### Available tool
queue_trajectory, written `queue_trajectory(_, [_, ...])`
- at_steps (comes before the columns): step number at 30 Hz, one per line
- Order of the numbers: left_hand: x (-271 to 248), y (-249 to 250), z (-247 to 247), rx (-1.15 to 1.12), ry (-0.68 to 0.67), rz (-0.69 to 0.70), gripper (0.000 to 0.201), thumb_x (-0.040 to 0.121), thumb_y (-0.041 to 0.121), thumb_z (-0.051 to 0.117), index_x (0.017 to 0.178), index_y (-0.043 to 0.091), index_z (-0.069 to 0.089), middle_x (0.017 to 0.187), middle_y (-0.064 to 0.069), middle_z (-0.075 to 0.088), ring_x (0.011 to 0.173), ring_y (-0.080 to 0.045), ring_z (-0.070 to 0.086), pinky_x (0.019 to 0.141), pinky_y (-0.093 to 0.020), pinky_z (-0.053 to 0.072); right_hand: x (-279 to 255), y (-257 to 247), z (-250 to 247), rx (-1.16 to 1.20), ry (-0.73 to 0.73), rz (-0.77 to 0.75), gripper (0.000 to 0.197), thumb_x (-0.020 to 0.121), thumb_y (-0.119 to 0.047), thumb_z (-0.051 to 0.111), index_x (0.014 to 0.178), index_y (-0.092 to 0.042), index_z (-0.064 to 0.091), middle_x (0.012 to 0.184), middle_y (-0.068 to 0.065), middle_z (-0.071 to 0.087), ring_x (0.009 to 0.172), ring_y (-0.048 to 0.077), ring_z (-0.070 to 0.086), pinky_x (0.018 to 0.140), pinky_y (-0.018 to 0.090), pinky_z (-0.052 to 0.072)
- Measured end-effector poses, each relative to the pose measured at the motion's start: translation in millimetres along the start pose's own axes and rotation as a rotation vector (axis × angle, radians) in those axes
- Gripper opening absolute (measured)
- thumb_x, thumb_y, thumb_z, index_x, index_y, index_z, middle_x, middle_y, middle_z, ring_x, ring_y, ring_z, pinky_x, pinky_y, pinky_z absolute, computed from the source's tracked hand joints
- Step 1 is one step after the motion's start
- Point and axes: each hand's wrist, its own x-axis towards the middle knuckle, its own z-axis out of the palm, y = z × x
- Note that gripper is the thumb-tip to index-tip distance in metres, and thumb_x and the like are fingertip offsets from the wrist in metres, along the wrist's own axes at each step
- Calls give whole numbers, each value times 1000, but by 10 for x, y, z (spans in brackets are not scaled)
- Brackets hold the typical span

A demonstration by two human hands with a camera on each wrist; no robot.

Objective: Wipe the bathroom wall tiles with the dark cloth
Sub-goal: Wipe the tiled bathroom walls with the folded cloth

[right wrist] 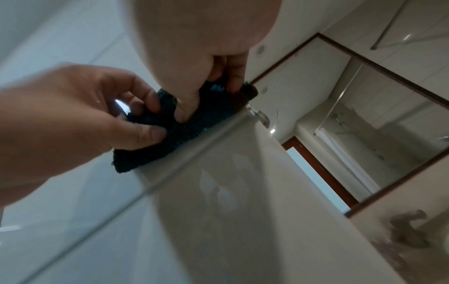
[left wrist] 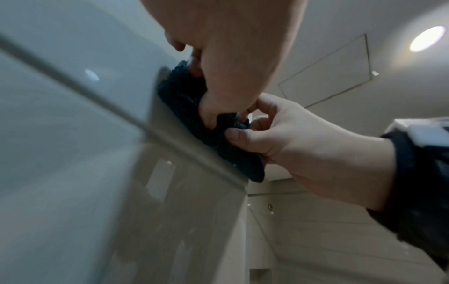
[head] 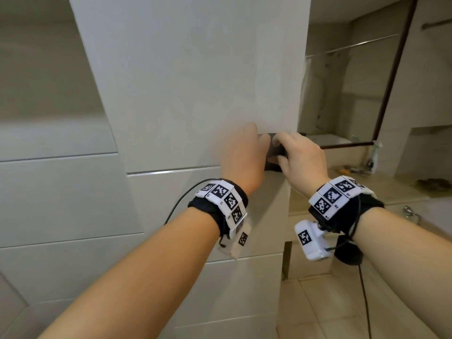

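Glossy pale wall tiles (head: 186, 94) form a projecting corner; a brown-framed mirror (head: 354, 77) hangs to its right, above a beige tabletop (head: 381, 189). The dark cloth (left wrist: 209, 123) lies pressed against the tile just above a grout line. Left hand (head: 241, 155) and right hand (head: 299, 157) both pinch it with curled fingers (right wrist: 143, 132).

framed mirror (head: 362, 77), spray bottle (head: 373, 155), ceiling light (left wrist: 427, 41)
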Motion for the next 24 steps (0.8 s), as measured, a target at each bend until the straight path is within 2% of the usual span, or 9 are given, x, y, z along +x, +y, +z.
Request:
queue_trajectory(3, [219,-40,-208,36,-1,-35,25,65,6,59,85,20,58,93,-5,52,80,-27,50,66,-35,25,194,-57,-151,130,71,46,23,81,-13,70,100,-20,58,76,-18,40,79,17,47,67,34,41])
queue_trajectory(6, [529,-112,-441,61,-33,-50,28,76,13,56,101,24,57,108,-3,49,95,-26,48,73,-37,28,506,-126,-400,172,85,61,24,80,-12,70,98,-20,58,74,-17,41,78,18,48,68,31,38])
queue_trajectory(8, [693,-171,-556,80,-30,-47,30,78,15,57,106,25,56,113,-2,47,100,-25,47,76,-38,30,674,-171,-540,168,96,59,25,80,-12,71,99,-21,57,74,-15,42,79,20,50,68,32,38])
queue_trajectory(12, [955,-271,-698,115,16,-32,31,78,19,63,108,25,57,115,-2,47,104,-25,46,77,-38,27,898,-232,-680,184,122,68,25,81,-13,71,100,-22,57,78,-12,45,79,18,49,67,30,35])
queue_trajectory(18, [1244,-342,-863,113,59,-41,35,78,21,65,111,24,58,118,-2,46,108,-26,45,79,-40,29,1172,-286,-861,223,163,24,26,81,-14,72,100,-21,57,84,-3,49,78,19,47,69,34,42])
queue_trajectory(24, [1563,-530,-1085,146,169,-18,34,78,19,65,111,23,58,120,-2,48,111,-26,45,78,-39,24,1534,-392,-993,216,280,23,27,84,-16,66,109,-19,57,95,-2,48,89,21,47,75,36,42])
